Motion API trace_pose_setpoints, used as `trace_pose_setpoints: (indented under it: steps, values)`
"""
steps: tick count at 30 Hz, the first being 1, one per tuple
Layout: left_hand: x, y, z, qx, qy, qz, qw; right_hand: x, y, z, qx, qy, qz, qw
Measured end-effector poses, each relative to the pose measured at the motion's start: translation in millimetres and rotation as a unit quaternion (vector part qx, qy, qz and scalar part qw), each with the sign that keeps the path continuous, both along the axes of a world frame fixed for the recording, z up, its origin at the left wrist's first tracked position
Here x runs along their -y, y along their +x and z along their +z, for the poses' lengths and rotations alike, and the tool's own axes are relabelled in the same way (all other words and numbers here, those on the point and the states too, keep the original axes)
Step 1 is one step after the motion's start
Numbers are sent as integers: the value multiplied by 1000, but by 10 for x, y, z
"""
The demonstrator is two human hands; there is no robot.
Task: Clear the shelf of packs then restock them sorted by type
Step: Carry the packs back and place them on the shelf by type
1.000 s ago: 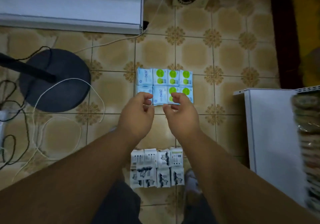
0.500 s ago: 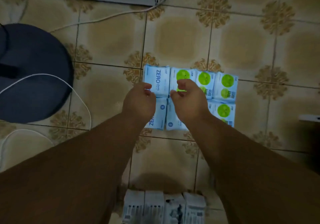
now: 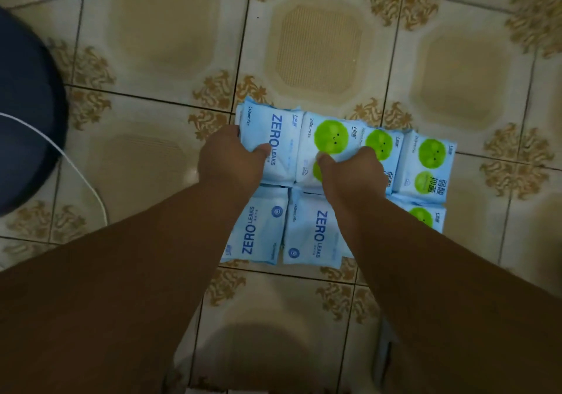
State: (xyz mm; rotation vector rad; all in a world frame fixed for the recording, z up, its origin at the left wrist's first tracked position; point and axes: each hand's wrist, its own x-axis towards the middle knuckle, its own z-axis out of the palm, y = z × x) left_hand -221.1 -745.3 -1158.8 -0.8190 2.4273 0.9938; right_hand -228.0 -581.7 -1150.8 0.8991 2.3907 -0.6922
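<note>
Blue and green packs (image 3: 340, 186) lie in two rows on the tiled floor (image 3: 158, 156). The left hand (image 3: 231, 159) grips a stack of blue packs, the right hand (image 3: 349, 171) a green one, fingers clamped. Soft, slippery wrappers could slide loose on lifting, scattering and mixing the sorted piles.

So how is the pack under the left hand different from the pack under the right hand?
The ZERO pack under the left hand shows big blue letters; the green-circle pack under the right hand shows a green smiley blob. The ZERO pack is the row's left end; the green-circle pack sits beside it. Both are pale blue, flat on the floor.
</note>
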Motion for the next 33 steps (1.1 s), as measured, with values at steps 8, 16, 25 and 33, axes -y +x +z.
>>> trace_pose_setpoints:
  steps: [8, 16, 25, 33]
  values:
    - [-131, -17, 1052, -16, 75, 78, 994, -163, 48, 940, -97, -173, -111, 974]
    - [-408, -190, 3934, 23, 304, 228, 925, -837, -83, 3801, -120, -332, -172, 920]
    - [-1391, -668, 6680, 33, 648, 59, 759, -1566, -224, 6823, -290, -432, -162, 838]
    - [-2087, -420, 8175, 124, 726, -236, 634, -1910, 868, 8353, -508, -232, -305, 771]
